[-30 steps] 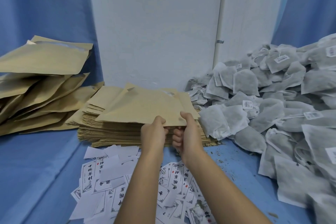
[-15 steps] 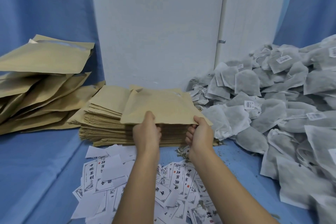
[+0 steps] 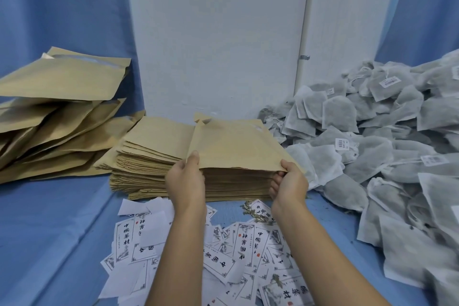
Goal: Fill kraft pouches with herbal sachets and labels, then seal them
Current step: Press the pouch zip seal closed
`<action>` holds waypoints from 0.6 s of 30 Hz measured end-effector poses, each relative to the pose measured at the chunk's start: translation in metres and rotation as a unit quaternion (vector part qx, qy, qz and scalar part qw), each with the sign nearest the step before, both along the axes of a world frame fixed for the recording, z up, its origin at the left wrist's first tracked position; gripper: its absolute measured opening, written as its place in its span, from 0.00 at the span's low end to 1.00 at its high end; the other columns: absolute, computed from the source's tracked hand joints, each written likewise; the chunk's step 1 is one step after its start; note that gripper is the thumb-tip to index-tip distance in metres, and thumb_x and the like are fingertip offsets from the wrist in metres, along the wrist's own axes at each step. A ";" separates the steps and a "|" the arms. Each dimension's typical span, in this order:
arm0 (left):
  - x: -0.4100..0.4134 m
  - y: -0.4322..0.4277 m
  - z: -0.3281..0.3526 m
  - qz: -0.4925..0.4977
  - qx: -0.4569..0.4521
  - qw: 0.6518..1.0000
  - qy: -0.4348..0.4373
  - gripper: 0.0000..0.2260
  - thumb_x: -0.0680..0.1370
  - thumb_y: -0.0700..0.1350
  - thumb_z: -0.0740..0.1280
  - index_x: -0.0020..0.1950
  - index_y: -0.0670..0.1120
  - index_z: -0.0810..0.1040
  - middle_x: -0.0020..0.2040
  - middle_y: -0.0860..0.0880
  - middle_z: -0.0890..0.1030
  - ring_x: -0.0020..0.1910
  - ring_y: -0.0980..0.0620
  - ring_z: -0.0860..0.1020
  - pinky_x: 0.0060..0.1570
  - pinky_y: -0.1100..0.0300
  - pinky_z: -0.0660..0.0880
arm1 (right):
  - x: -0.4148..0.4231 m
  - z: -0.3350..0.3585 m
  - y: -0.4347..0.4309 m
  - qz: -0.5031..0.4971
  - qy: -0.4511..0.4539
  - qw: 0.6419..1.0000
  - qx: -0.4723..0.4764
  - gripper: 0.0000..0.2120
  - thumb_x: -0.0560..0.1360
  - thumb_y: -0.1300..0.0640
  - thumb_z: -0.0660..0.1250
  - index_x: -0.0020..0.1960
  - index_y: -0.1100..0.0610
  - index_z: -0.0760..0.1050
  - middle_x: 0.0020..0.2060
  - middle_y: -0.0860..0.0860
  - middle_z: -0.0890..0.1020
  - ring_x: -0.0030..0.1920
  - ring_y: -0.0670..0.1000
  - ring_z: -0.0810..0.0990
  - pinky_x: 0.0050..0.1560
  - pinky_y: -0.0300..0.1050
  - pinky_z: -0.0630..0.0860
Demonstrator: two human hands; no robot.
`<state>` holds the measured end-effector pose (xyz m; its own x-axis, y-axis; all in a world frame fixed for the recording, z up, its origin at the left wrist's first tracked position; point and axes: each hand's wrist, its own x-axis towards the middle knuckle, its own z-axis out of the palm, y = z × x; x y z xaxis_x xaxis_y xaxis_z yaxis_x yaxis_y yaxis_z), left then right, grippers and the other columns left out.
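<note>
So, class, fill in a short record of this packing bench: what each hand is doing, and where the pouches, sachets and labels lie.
Left hand: grips the top pouch at its near left corner, thumb on top
Right hand: pinches the same pouch's near right corner
Pouch stack: flat, centre, under the held pouch
Other pouches: loose pile, far left
Sachets: heap on the right
Labels: scattered in front of the stack, on blue cloth

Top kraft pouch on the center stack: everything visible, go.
The top kraft pouch is flat, tan paper, apparently empty, with a notch at its far-left corner. It lies skewed atop the stack, its right corner overhanging. The left hand pinches the near-left corner, the right hand the near-right corner.
</note>
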<state>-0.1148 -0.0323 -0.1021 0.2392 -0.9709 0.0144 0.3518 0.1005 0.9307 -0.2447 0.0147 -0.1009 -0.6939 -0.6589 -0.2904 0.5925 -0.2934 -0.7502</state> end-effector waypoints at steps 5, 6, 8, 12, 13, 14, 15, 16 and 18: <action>-0.005 0.000 0.001 -0.014 -0.005 0.996 0.093 0.09 0.77 0.52 0.67 0.46 0.47 0.74 0.39 0.52 0.78 0.30 0.59 0.78 0.27 0.64 0.73 | 0.006 0.000 0.000 0.068 0.037 0.997 -0.009 0.18 0.78 0.59 0.60 0.31 0.56 0.60 0.15 0.45 0.61 0.15 0.43 0.55 0.16 0.34 0.52; -0.005 0.000 0.001 -0.038 -0.001 0.993 0.115 0.10 0.77 0.51 0.67 0.51 0.46 0.74 0.46 0.51 0.79 0.37 0.55 0.80 0.28 0.64 0.75 | 0.010 0.000 0.000 0.093 0.063 0.994 -0.013 0.18 0.78 0.59 0.60 0.30 0.56 0.61 0.15 0.46 0.61 0.15 0.44 0.55 0.17 0.34 0.52; -0.006 -0.001 0.004 -0.083 0.005 0.985 0.150 0.13 0.78 0.42 0.67 0.61 0.43 0.69 0.56 0.46 0.78 0.49 0.46 0.81 0.29 0.63 0.77 | 0.019 -0.001 0.000 0.142 0.111 0.984 -0.004 0.18 0.78 0.58 0.60 0.30 0.57 0.65 0.17 0.47 0.65 0.16 0.44 0.59 0.18 0.34 0.56; 0.000 -0.003 0.005 -0.077 -0.005 0.981 0.177 0.25 0.78 0.28 0.58 0.69 0.48 0.58 0.63 0.42 0.72 0.59 0.41 0.76 0.31 0.56 0.79 | 0.031 0.002 0.002 0.217 0.120 0.969 0.017 0.09 0.77 0.57 0.61 0.41 0.61 0.72 0.26 0.54 0.77 0.21 0.48 0.73 0.21 0.37 0.70; 0.003 -0.005 0.004 -0.073 -0.014 0.983 0.169 0.26 0.77 0.27 0.57 0.71 0.49 0.57 0.64 0.43 0.72 0.58 0.42 0.75 0.33 0.55 0.79 | 0.031 0.004 0.003 0.211 0.101 0.972 0.009 0.06 0.78 0.58 0.61 0.45 0.61 0.72 0.32 0.57 0.79 0.24 0.51 0.78 0.23 0.39 0.74; 0.006 -0.005 0.004 -0.070 -0.024 0.985 0.157 0.28 0.77 0.27 0.57 0.71 0.50 0.57 0.64 0.44 0.72 0.58 0.44 0.75 0.34 0.55 0.78 | 0.030 0.006 0.004 0.200 0.074 0.977 -0.004 0.03 0.78 0.60 0.61 0.48 0.60 0.72 0.37 0.59 0.80 0.26 0.53 0.81 0.25 0.40 0.77; 0.008 -0.006 0.005 -0.070 -0.034 0.986 0.147 0.28 0.77 0.27 0.57 0.72 0.51 0.57 0.64 0.45 0.72 0.58 0.45 0.75 0.34 0.55 0.78 | 0.029 0.008 0.005 0.193 0.050 0.980 -0.017 0.01 0.78 0.63 0.61 0.49 0.61 0.71 0.39 0.60 0.81 0.29 0.56 0.83 0.26 0.41 0.79; 0.010 -0.007 0.007 -0.069 -0.043 0.987 0.139 0.29 0.77 0.27 0.57 0.72 0.52 0.58 0.63 0.46 0.72 0.58 0.46 0.75 0.35 0.55 0.78 | 0.028 0.011 0.006 0.196 0.040 0.979 -0.026 0.00 0.78 0.65 0.61 0.49 0.63 0.70 0.39 0.62 0.81 0.31 0.57 0.84 0.26 0.41 0.79; 0.016 -0.011 0.014 -0.065 -0.057 0.988 0.129 0.28 0.78 0.28 0.57 0.71 0.53 0.60 0.63 0.47 0.73 0.57 0.47 0.76 0.36 0.56 0.78 | 0.032 0.017 0.004 0.221 0.058 0.973 -0.033 0.01 0.79 0.66 0.60 0.49 0.64 0.70 0.35 0.61 0.83 0.32 0.58 0.84 0.25 0.39 0.78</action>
